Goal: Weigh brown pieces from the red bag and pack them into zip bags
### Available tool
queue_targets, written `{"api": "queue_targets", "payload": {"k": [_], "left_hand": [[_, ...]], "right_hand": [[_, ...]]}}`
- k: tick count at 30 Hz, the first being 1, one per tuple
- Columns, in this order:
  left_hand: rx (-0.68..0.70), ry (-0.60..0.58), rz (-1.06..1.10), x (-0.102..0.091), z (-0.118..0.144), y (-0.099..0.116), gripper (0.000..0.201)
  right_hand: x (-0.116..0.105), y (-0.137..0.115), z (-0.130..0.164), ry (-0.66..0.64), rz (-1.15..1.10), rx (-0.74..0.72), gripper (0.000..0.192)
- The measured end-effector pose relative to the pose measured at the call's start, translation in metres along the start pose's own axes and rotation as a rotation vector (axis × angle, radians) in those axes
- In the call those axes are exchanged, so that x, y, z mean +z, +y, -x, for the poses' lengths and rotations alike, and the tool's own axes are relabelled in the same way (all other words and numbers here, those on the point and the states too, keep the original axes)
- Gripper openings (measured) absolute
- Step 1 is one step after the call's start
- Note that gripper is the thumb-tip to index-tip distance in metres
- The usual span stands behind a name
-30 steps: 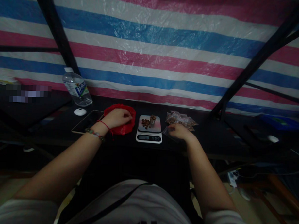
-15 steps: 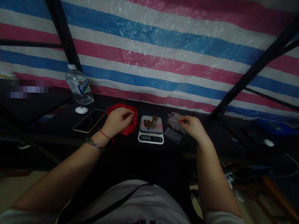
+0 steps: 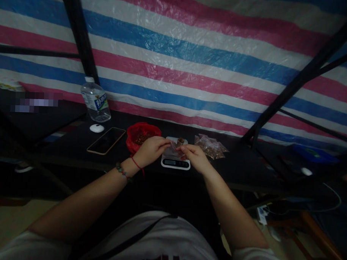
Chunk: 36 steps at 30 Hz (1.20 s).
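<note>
A small clear plastic bag (image 3: 175, 153) is pinched between my left hand (image 3: 153, 151) and my right hand (image 3: 195, 156), in front of me over a white digital scale (image 3: 175, 164). The bag and my fingers cover most of the weighing plate; a little cup with brown pieces (image 3: 180, 140) shows at the back of it. Left of the scale, partly behind my left hand, lies an open red plastic bag (image 3: 137, 133) with small brown bits inside. Several clear bags filled with brown bits (image 3: 211, 147) lie just past my right hand.
A phone (image 3: 106, 141), a white computer mouse (image 3: 96, 128) and a clear plastic bottle (image 3: 96, 100) stand or lie on the left of the black table (image 3: 243, 162). Dark metal posts (image 3: 82, 39) frame a striped plastic sheet (image 3: 175, 69) behind.
My right hand has come left from the filled bags with a clear bag. My left hand has left the red bag and moved right; both now meet over the scale.
</note>
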<state>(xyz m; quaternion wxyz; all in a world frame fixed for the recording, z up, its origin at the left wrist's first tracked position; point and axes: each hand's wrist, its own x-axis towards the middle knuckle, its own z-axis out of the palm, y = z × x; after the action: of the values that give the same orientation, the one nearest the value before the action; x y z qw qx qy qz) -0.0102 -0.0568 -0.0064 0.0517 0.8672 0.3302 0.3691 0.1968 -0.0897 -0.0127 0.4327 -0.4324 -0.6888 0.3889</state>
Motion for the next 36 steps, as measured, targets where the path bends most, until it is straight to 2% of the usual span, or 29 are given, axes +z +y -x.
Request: {"api": "queue_targets", "payload": {"k": [4,8,11,14,17,21,24,26,29,32,34,36], "left_hand": [[0.103,-0.065,0.005,0.003,0.008,-0.003,0.027],[0.104,-0.119,0.039,0.006,0.012,-0.006,0.03],[0.085,-0.123,0.076,0.007,0.013,-0.008,0.028],[0.064,-0.111,0.14,0.005,0.014,-0.009,0.028],[-0.08,-0.111,0.27,0.001,0.012,-0.013,0.033],[-0.316,-0.129,0.575,-0.004,0.009,-0.023,0.041],[-0.393,-0.128,0.704,-0.003,0.008,-0.026,0.045],[-0.412,-0.122,0.733,-0.001,0.008,-0.026,0.047],[-0.423,-0.088,0.691,0.0,0.008,-0.027,0.045],[-0.398,-0.006,0.543,-0.004,0.007,-0.027,0.043],[-0.286,0.067,0.333,-0.009,0.008,-0.023,0.046],[-0.092,0.043,0.101,-0.015,0.009,-0.014,0.058]], "right_hand": [[0.002,0.006,0.0,-0.088,0.086,-0.002,0.023],[0.005,0.003,0.002,-0.249,0.028,0.009,0.026],[0.009,-0.002,0.002,-0.24,0.053,0.0,0.021],[0.014,-0.002,0.001,-0.163,0.09,0.005,0.015],[0.011,0.004,-0.001,-0.084,0.049,-0.009,0.016],[-0.001,0.01,-0.005,-0.017,0.035,-0.071,0.02],[-0.005,0.012,-0.007,0.009,0.064,-0.057,0.021],[-0.004,0.013,-0.007,-0.03,0.015,-0.036,0.029],[-0.003,0.017,-0.008,-0.08,-0.07,-0.039,0.045],[-0.004,0.02,-0.01,-0.033,0.013,-0.056,0.048],[-0.004,0.019,-0.01,0.006,0.117,-0.067,0.047],[0.0,0.016,-0.009,0.021,0.195,-0.097,0.045]]}}
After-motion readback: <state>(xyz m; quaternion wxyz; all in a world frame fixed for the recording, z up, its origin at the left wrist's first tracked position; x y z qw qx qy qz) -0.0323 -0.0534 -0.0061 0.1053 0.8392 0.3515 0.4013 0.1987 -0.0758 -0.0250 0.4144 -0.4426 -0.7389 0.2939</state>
